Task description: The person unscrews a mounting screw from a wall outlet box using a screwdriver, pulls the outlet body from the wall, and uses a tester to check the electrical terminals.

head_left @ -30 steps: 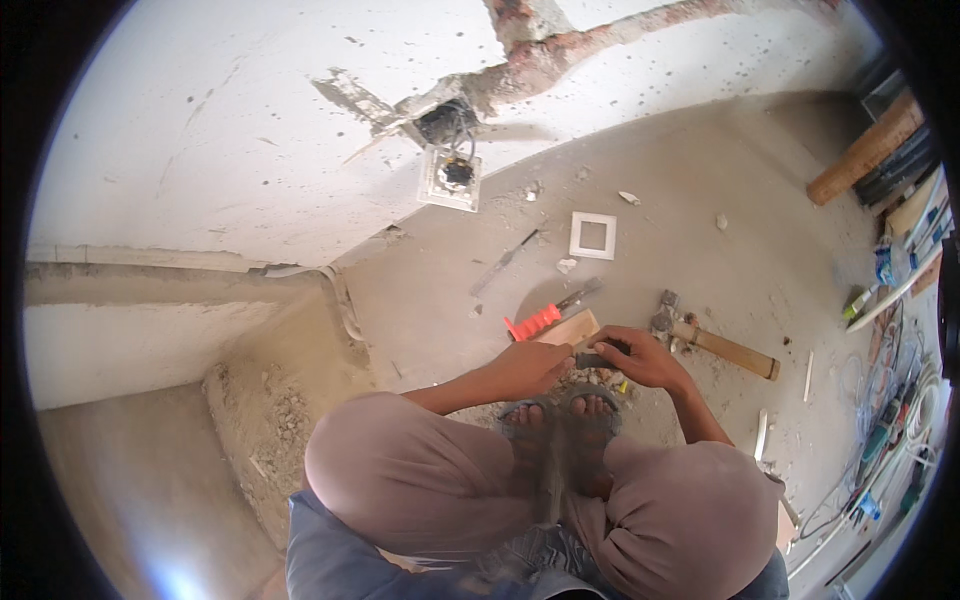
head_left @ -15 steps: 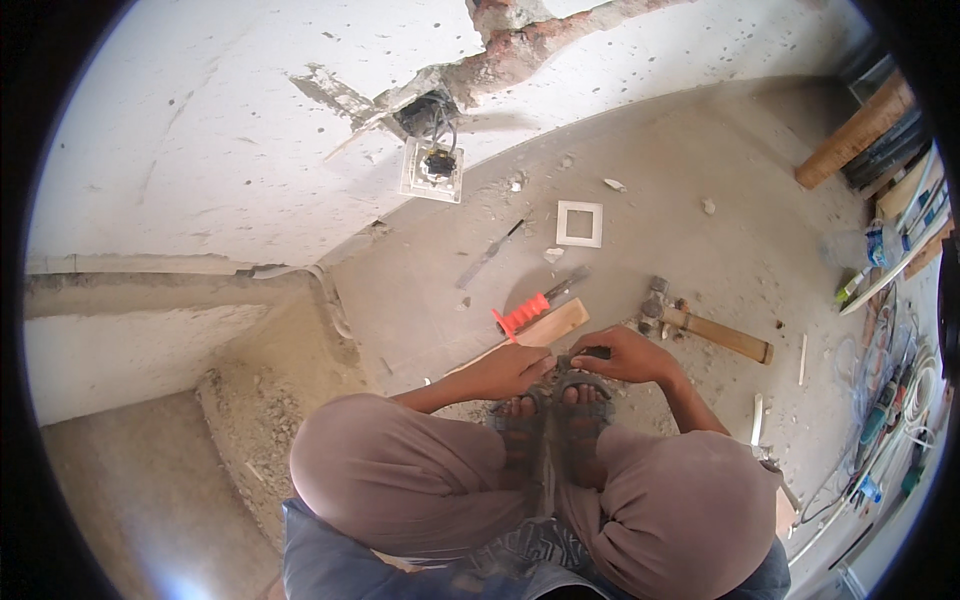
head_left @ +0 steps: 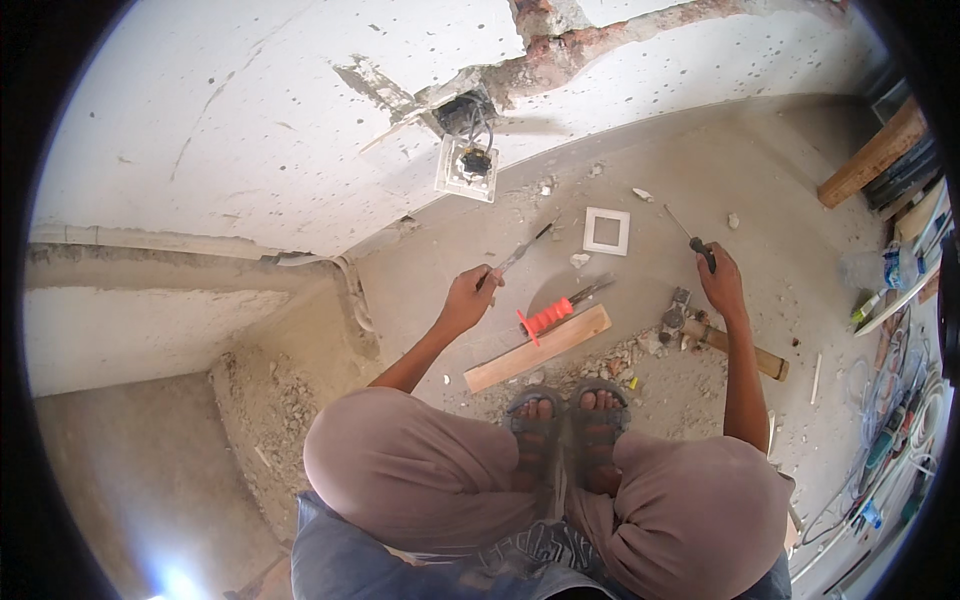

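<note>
Hands well apart above the dusty floor (head_left: 660, 165), each clamped on a tool. With left hand (head_left: 470, 302), gripping near end of a slim tool (head_left: 519, 255), greyish with dark tip, pointed up and right toward the wall; too small to tell exact kind. With right hand (head_left: 722, 283), gripping a screwdriver (head_left: 701, 250) by its dark handle, thin shaft angled up and left, tip clear of everything.

On floor between both hands: white square frame (head_left: 592, 232), just beside a pale plaster chip (head_left: 579, 260). Lower, nearer left hand: chisel (head_left: 547, 317) with orange-red guarded grip, right along upper edge of a wooden block (head_left: 540, 349). Below right hand, partly hidden by forearm: hammer (head_left: 711, 336) with wooden handle. Between block, hammer and dark sandals (head_left: 535, 430): scattered rubble (head_left: 620, 362) plus a small yellow bit (head_left: 633, 382).

Hanging by grey wires (head_left: 488, 128) from a broken-out hole (head_left: 456, 113) in white wall (head_left: 250, 130): tilted white electrical fitting (head_left: 455, 180). Up and right of hole: rough reddish groove (head_left: 570, 58).

Far right: wooden beam (head_left: 872, 158), clear plastic bottle (head_left: 863, 270), coiled white cable (head_left: 918, 392), other clutter too distorted to name.
</note>
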`<action>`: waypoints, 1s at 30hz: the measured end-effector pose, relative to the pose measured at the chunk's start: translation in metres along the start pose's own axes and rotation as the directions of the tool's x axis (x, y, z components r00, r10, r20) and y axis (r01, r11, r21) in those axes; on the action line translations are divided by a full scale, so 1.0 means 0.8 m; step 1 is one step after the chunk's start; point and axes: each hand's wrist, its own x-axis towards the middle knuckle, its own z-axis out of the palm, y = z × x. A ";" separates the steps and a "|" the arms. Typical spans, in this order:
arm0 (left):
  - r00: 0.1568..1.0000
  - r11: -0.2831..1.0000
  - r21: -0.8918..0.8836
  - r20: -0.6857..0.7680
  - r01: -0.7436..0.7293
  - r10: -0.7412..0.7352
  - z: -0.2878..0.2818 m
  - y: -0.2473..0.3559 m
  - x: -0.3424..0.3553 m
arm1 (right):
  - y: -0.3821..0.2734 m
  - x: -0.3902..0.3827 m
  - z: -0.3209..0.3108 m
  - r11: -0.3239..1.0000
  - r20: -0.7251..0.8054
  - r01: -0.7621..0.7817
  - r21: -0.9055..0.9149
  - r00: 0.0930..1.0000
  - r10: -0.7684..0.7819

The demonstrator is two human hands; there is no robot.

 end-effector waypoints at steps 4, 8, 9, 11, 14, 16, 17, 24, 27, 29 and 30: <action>0.957 0.912 0.389 -0.186 -0.135 0.221 0.006 -0.019 0.006 | -0.014 0.010 0.021 0.986 -0.075 0.036 -0.162 0.996 -0.049; 0.924 0.818 0.548 -0.200 -0.172 0.328 0.023 -0.028 0.021 | -0.038 -0.001 0.031 0.986 -0.192 0.096 -0.133 0.974 -0.120; 0.933 0.815 0.558 -0.187 -0.158 0.309 0.021 -0.031 0.026 | -0.047 -0.004 0.038 0.989 -0.197 0.118 -0.089 0.971 -0.134; 0.943 0.805 0.577 -0.170 -0.139 0.285 0.018 -0.035 0.035 | -0.072 -0.018 0.053 0.981 -0.182 0.195 -0.015 0.964 -0.195; 0.949 0.787 0.603 -0.151 -0.132 0.275 0.006 -0.042 0.038 | -0.128 -0.048 0.065 0.957 -0.103 0.246 0.151 0.967 -0.232; 0.952 0.781 0.606 -0.122 -0.152 0.280 -0.002 -0.048 0.037 | -0.158 -0.067 0.078 0.933 -0.053 0.265 0.243 0.964 -0.260; 0.958 0.828 0.535 -0.111 -0.165 0.263 0.003 -0.038 0.038 | -0.160 -0.078 0.087 0.926 -0.042 0.271 0.261 0.962 -0.270; 0.964 0.954 0.144 0.079 -0.264 0.255 0.019 0.077 -0.029 | -0.213 -0.088 0.086 0.344 0.310 -0.278 0.897 0.950 -0.040; 0.960 0.970 0.092 0.192 -0.226 0.206 0.024 0.110 -0.052 | -0.220 -0.067 0.054 0.129 0.351 -0.349 0.928 0.936 0.013; 0.946 0.981 0.052 0.280 -0.185 0.164 0.023 0.121 -0.060 | -0.209 -0.060 0.050 0.155 0.316 -0.312 0.938 0.949 -0.005; 0.929 0.991 -0.054 0.347 -0.121 0.132 0.025 0.117 -0.060 | -0.206 -0.059 0.048 0.193 0.296 -0.290 0.937 0.955 0.002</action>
